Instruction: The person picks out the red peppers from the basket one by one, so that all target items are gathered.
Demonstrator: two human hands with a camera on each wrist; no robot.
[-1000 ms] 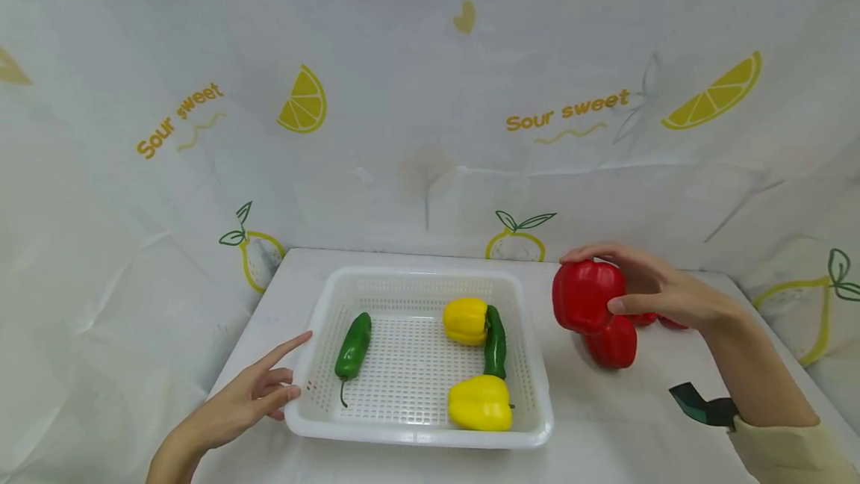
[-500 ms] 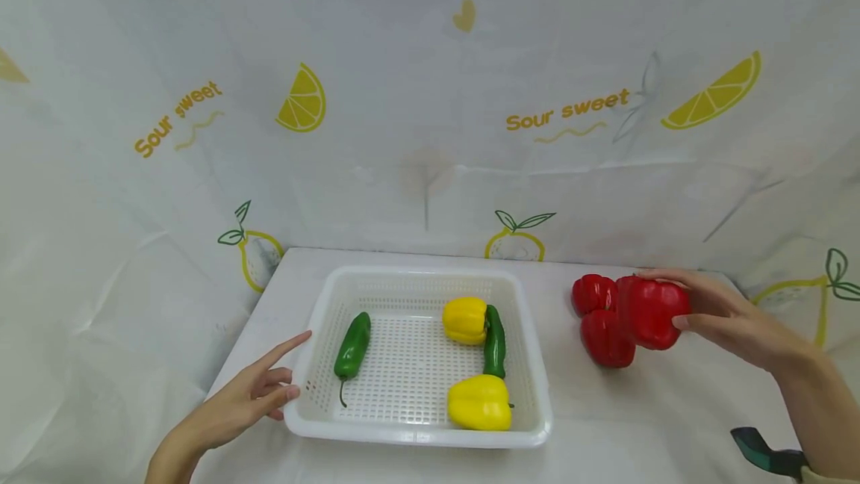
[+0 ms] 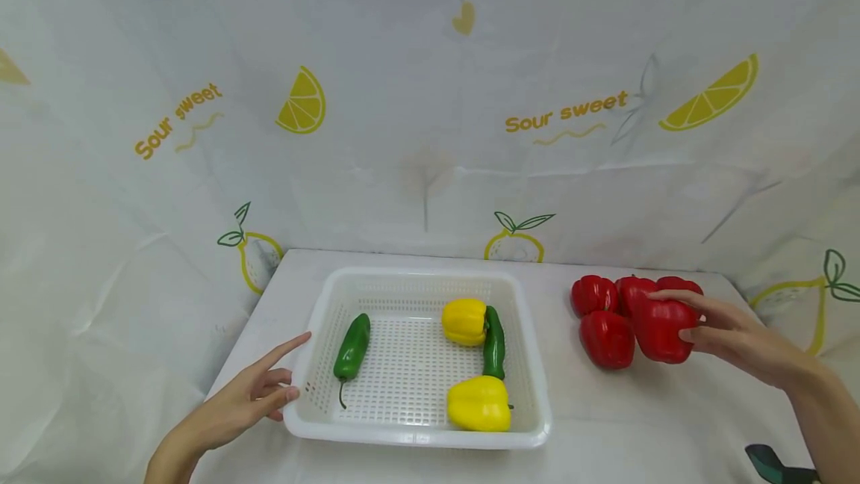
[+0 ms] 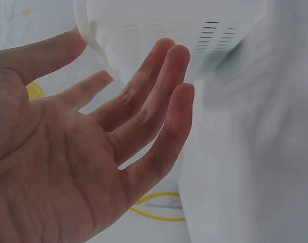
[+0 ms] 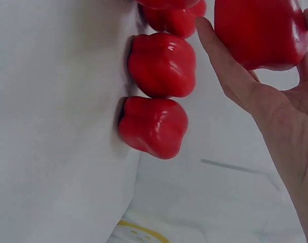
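Observation:
My right hand (image 3: 749, 342) grips a red bell pepper (image 3: 664, 332) from its right side, at the front right of a group of other red bell peppers. In the right wrist view this pepper (image 5: 260, 33) is between thumb and fingers, off the table surface beside the others. My left hand (image 3: 235, 403) lies along the left side of a white perforated basket (image 3: 413, 435), fingers loosely bent and fingertips right at the rim. The left wrist view shows nothing in the palm of that hand (image 4: 78, 147). Inside the basket are a green chili pepper and two yellow bell peppers.
Red bell peppers (image 3: 607, 340) sit right of the basket on the white table (image 3: 605, 424). A second green pepper (image 3: 494, 342) lies between the yellow bell peppers (image 3: 479, 403) at the basket's right. A lemon-printed white sheet (image 3: 403, 95) hangs behind.
My right hand has carried the red bell pepper to the right, then lower beside the other red ones. My left hand and the basket stay where they were.

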